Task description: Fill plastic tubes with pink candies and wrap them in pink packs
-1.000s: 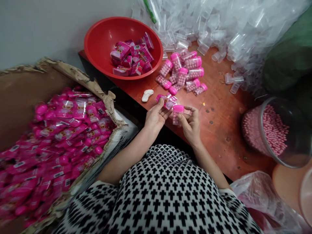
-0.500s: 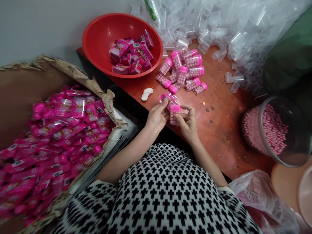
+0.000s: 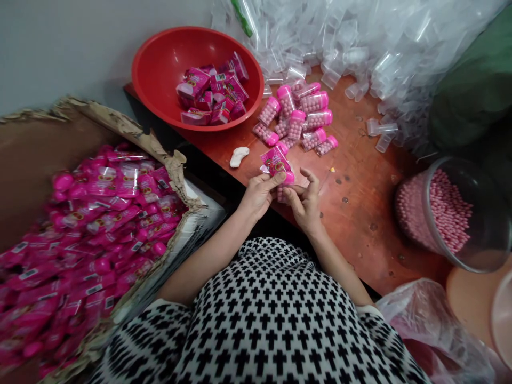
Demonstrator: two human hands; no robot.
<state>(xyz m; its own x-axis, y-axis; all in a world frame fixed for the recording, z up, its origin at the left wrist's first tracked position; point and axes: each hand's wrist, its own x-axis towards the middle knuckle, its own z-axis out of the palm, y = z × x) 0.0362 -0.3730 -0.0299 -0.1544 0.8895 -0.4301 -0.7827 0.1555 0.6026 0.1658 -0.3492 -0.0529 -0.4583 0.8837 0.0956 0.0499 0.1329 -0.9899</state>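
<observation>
In front of me, my left hand (image 3: 257, 196) is closed with its thumb over a small clear candy bottle (image 3: 288, 177) with a pink cap and pink balls inside. A pink printed wrapper (image 3: 274, 159) sticks out beyond the thumb, against the cap end. My right hand (image 3: 307, 207) pinches the lower part of the same bottle between thumb and fingers, its index finger raised. Much of the bottle is hidden by the fingers. Just past the wrapper lies a heap of filled, pink-capped bottles (image 3: 296, 125) on the reddish wooden table (image 3: 354, 213).
A red bowl (image 3: 150, 80) holds folded pink wrappers (image 3: 194, 84). At left, a torn cardboard box (image 3: 176, 165) is full of wrapped bottles (image 3: 106, 218). Clear empty bottles (image 3: 344, 58) pile up at the back. A clear tub (image 3: 430, 213) of pink balls stands right. A white lump (image 3: 239, 157) lies nearby.
My left thumb has moved from the wrapper down onto the bottle near its cap. The wrapper now shows more fully, and my right index finger has lifted slightly.
</observation>
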